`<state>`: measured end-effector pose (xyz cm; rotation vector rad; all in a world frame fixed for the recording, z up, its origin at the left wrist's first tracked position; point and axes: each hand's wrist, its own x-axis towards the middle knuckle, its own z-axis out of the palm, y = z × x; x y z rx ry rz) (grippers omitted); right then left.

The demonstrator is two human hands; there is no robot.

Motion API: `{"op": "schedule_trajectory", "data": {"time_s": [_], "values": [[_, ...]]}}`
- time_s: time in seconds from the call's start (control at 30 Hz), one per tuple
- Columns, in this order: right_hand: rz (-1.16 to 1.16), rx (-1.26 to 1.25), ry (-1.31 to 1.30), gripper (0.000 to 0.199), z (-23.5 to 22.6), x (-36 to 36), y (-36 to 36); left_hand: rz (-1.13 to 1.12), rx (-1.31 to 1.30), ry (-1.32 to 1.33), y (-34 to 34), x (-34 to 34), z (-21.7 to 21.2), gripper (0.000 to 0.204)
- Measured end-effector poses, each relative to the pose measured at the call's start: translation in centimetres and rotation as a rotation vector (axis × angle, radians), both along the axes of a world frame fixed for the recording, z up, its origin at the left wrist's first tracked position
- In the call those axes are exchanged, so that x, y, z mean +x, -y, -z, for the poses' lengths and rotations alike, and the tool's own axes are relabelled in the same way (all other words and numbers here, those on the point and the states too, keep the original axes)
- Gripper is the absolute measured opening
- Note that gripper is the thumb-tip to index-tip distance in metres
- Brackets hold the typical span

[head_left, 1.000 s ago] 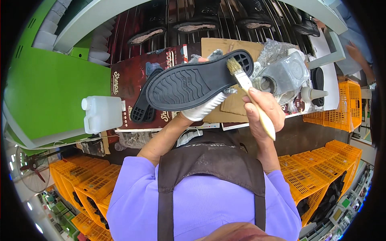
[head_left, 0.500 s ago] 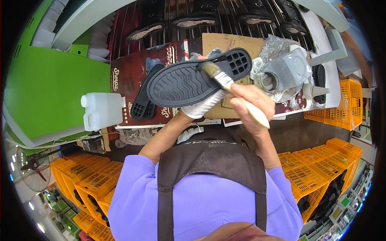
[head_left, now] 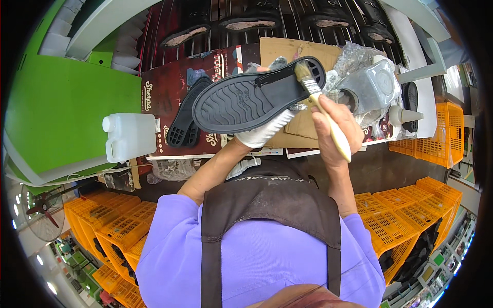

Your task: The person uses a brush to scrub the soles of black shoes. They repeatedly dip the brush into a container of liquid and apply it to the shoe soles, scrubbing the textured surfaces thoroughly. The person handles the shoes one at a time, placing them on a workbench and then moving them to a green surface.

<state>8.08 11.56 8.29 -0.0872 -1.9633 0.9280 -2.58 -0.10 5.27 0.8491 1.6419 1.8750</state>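
Observation:
My left hand (head_left: 261, 134), in a white glove, grips a black shoe sole (head_left: 233, 109) from beneath, its fingers partly hidden behind it. The sole is raised above the bench, wavy tread toward me and heel end to the right. My bare right hand (head_left: 340, 126) is closed round the pale handle of a paintbrush (head_left: 311, 86). Its bristles touch the sole at the gridded heel. A glossy wet-looking strip runs along the far edge of the sole's middle. Behind the sole's left end lie more black soles (head_left: 185, 118) on the bench.
A white plastic jug (head_left: 131, 136) stands at the left. To the right, a clear plastic container (head_left: 371, 86) lies among crumpled film, near a white nozzle bottle (head_left: 404, 116). Black boots (head_left: 251, 21) line a rack at the back. Orange crates (head_left: 400, 218) flank me.
The brush has moved right along the sole, from its middle to the heel. A shiny dark strip now shows where it passed. The sole has shifted slightly right.

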Motion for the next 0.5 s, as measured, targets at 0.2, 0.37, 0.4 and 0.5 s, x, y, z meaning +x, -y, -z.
{"op": "schedule_trajectory", "data": {"time_s": [0.2,0.37,0.4,0.5], "values": [[-0.109,0.045,-0.032,0.028,-0.2,-0.7,2.1,-0.073,0.131,-0.002,0.1,0.7,1.3,0.071],[-0.178,0.046,-0.033,0.026,-0.3,-1.2,3.0,-0.068,0.316,0.488,-0.8,0.1,4.3,0.072],[-0.187,0.036,-0.025,0.026,-0.4,-1.2,3.1,-0.074,0.347,0.545,-0.9,0.2,4.2,0.073],[-0.211,0.016,-0.029,0.026,-0.6,-1.5,3.5,0.009,0.396,0.670,-0.7,0.1,4.3,0.075]]}}
